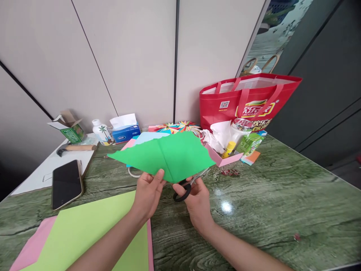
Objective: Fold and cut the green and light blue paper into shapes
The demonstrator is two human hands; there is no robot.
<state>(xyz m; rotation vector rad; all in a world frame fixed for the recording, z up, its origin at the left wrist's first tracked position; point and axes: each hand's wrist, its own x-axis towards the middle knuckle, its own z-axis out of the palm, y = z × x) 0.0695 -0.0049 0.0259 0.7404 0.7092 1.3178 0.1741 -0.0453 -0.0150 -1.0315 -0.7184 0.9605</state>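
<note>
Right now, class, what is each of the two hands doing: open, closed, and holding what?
The left hand: closed, fingers pinching the green paper at its lower edge.
The right hand: closed on the black-handled scissors.

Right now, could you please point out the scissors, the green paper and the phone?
scissors (186, 186), head view, black handle.
green paper (169, 156), head view, middle by the crease.
phone (67, 183), head view, dark screen.
</note>
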